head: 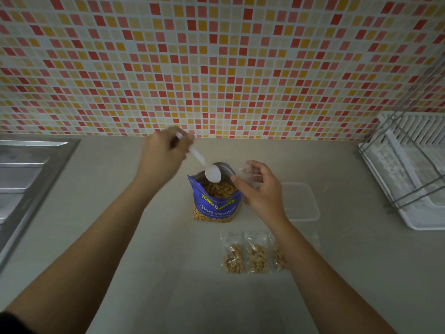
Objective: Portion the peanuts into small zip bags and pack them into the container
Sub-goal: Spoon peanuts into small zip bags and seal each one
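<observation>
Blue foil pouch of salted peanuts (216,206) stands open in the middle of the grey worktop (168,261); the left hand (163,153) grips the handle of a white plastic spoon (213,173), and the spoon bowl hangs over the pouch mouth; the right hand (262,189) pinches a small clear zip bag (248,175) just beside the pouch rim; three filled zip bags (255,255) lie in a row nearer the person; a clear rectangular plastic container (301,201) sits right of the pouch.
</observation>
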